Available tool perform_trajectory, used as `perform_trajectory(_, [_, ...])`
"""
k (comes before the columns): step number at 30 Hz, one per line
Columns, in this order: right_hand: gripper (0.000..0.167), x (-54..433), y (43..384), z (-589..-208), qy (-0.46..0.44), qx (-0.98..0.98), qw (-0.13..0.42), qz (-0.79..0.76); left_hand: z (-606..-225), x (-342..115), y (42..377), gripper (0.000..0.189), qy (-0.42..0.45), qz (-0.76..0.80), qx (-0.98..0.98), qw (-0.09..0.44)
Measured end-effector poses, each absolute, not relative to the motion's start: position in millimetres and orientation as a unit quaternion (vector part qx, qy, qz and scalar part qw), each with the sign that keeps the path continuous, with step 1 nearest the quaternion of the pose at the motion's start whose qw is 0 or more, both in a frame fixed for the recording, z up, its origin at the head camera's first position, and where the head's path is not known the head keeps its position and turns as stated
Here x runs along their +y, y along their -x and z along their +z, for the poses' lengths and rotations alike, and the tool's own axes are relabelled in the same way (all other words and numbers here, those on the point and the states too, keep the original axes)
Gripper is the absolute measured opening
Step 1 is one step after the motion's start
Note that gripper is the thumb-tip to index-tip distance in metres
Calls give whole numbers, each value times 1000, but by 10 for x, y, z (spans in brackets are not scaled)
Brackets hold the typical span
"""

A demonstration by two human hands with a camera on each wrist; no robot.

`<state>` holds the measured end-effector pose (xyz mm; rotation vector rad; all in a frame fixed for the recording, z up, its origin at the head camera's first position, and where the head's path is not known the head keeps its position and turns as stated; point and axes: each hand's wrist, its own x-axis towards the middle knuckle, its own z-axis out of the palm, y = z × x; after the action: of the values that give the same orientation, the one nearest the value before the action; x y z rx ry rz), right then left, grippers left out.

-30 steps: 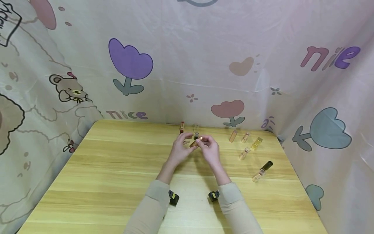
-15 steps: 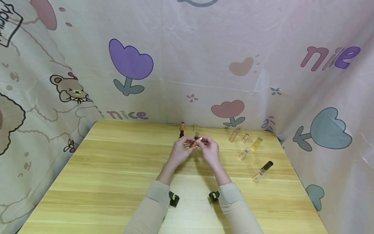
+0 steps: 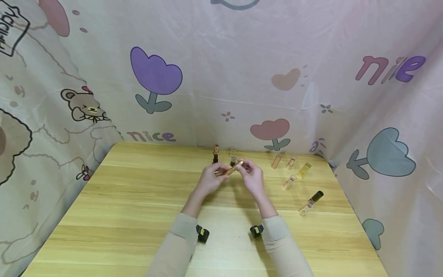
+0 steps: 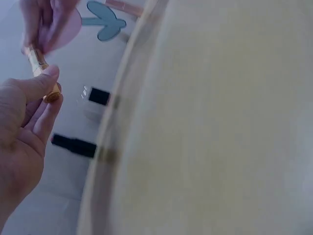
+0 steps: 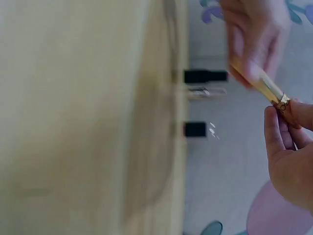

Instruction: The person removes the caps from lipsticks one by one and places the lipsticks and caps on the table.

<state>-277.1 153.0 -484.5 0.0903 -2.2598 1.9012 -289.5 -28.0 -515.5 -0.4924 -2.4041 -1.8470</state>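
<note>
Both hands hold a gold lipstick tube (image 3: 233, 169) above the back middle of the table. My left hand (image 3: 209, 181) pinches its lower left end between thumb and fingers. At the other end, my right hand (image 3: 253, 180) pinches the tube, with a small ornament beside its fingertips in the right wrist view. A bright gold stretch of the tube (image 5: 268, 89) shows between the hands there. Just beyond the left hand stands an uncapped lipstick with a black case (image 3: 215, 158). Behind it is a red-tipped lipstick (image 3: 216, 148). A short black lipstick base (image 3: 233, 161) stands behind the held tube.
To the right stand a rose-gold tube (image 3: 276, 161), a gold tube (image 3: 304, 169), small clear-topped tubes (image 3: 289, 182) and a black-topped one (image 3: 315, 197). A printed cloth (image 3: 207, 77) hangs along the back edge of the wooden table (image 3: 138, 215).
My hands have drawn slightly apart, the left going left and the right going right. More of the gold lipstick tube shows between them. The standing lipsticks have stayed put.
</note>
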Motion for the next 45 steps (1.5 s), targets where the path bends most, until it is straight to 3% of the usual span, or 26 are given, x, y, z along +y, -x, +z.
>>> perform_trajectory(7, [33, 1682, 2809, -4742, -18, -754, 124, 645, -5210, -423, 2854, 31, 119, -620, -775, 24])
perform_trajectory(17, [31, 1645, 2873, -4823, -42, -767, 134, 626, -5216, -466, 2947, 32, 112, -654, -745, 72])
perform_trajectory(22, [31, 1629, 2962, -4898, -47, -795, 133, 590, -5151, -493, 3031, 35, 85, -664, -741, 48])
perform_trajectory(27, [34, 1614, 3072, -5000, -46, -807, 112, 578, -5100, -531, 3109, 34, 62, -650, -757, 28])
perform_trajectory(45, [24, 1555, 3254, -5156, -56, -869, 19, 492, -5131, -597, 3273, 24, 62, -540, -839, -26])
